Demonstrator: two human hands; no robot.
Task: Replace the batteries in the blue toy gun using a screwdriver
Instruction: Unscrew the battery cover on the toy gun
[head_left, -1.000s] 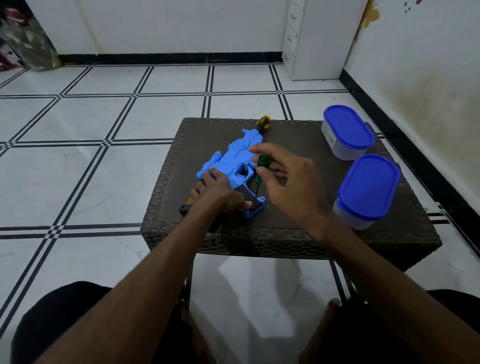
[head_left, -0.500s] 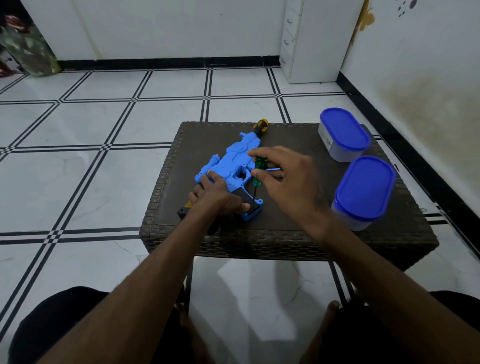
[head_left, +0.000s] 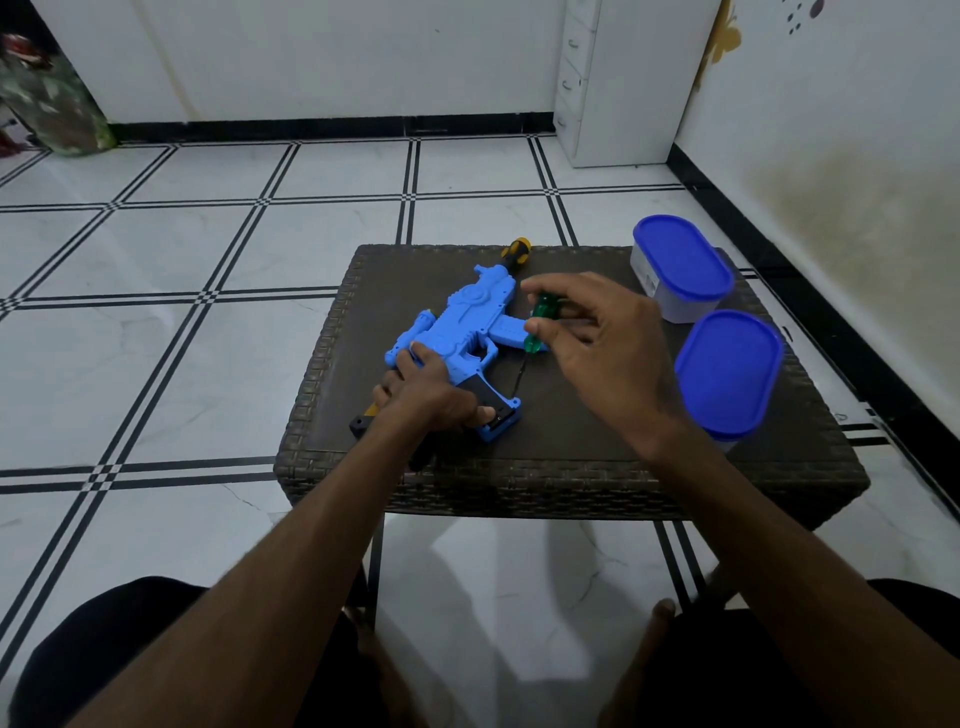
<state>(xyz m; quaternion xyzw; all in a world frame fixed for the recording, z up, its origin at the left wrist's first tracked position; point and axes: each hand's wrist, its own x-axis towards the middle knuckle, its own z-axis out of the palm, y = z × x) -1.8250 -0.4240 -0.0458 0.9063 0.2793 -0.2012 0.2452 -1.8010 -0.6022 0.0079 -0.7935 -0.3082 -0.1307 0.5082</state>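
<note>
I see the left hand (head_left: 428, 397) clamped on the blue toy gun (head_left: 467, 332); the right hand (head_left: 597, 353) pinches the green screwdriver (head_left: 537, 327) above its grip.

Head camera looks forward and down, close over wicker table (head_left: 571, 483).

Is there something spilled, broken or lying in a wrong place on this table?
Nothing stands out. The blue toy gun lies flat under the left hand, the right hand holds the green screwdriver, and both blue-lidded containers stand upright, closed.
</note>
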